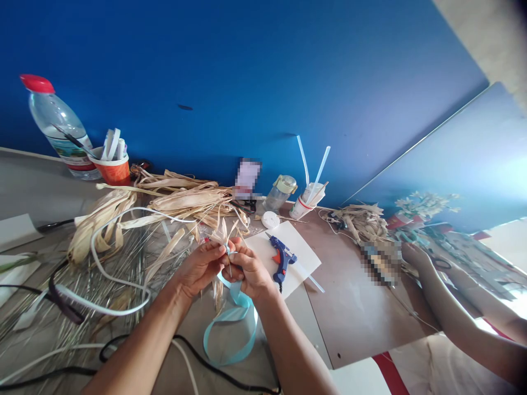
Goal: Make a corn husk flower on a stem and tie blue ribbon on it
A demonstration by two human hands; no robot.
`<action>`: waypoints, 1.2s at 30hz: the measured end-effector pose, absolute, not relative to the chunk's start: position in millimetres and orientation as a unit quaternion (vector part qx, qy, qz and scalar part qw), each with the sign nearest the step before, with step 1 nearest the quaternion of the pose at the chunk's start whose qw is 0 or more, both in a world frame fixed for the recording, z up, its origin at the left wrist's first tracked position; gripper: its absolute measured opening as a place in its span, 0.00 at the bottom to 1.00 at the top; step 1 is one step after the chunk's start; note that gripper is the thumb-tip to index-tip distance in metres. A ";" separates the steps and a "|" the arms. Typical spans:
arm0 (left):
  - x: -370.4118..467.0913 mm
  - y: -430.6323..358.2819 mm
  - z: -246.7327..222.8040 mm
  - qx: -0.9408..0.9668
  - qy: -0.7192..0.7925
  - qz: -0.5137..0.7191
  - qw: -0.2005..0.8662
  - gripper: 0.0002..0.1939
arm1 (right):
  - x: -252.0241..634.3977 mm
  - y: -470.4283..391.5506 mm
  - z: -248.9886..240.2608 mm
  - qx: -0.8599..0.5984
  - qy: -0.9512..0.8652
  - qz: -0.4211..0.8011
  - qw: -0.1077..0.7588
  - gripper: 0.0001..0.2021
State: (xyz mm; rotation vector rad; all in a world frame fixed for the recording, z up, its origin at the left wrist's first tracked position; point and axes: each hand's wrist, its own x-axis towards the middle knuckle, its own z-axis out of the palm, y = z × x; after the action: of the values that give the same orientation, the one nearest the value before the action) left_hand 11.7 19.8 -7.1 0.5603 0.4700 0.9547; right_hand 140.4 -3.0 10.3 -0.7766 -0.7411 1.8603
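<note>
Both hands meet at the centre, pinching a small husk flower with pale pointed petals (219, 232). My left hand (201, 267) has thumb and fingers closed on the flower's base. My right hand (248, 269) pinches a light blue ribbon (235, 315) against that base, and the ribbon hangs in a loop below. A thin stem shows between the hands. Just right of them a blue glue gun (283, 259) lies on a white sheet (307, 253).
Dried husks (185, 198), wires (135, 285) and cables spread over the left side. A bottle (61, 131), a pen cup (112, 169), a jar (280, 192) and a cup with glue sticks (302, 207) stand along the blue partition. Another person's arms (448, 312) reach in at right.
</note>
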 end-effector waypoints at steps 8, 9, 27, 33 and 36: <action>10.3 20.6 -9.0 0.279 0.203 0.449 0.824 0.06 | 144.6 -2.0 5.2 -0.285 -0.292 0.798 0.443 0.10; 10.1 20.1 -8.0 0.281 0.204 0.447 0.825 0.07 | 144.8 -2.0 5.1 -0.287 -0.293 0.800 0.438 0.10; 25.3 15.8 -2.5 0.285 0.315 0.468 0.775 0.14 | 136.3 -2.4 3.3 -0.578 -0.409 0.371 0.601 0.03; 36.9 13.3 -1.4 0.376 0.366 0.472 0.708 0.15 | 139.3 -2.6 1.4 -0.651 -0.459 0.217 0.564 0.03; 37.8 14.0 -1.5 0.386 0.380 0.482 0.689 0.13 | 137.4 -5.1 3.0 -0.636 -0.474 0.229 0.563 0.03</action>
State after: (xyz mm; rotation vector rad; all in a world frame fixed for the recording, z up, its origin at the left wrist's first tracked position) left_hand 37.8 14.0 -1.5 0.8627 0.8498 1.0771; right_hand 137.4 -5.1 3.0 -1.4981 -1.1167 0.5384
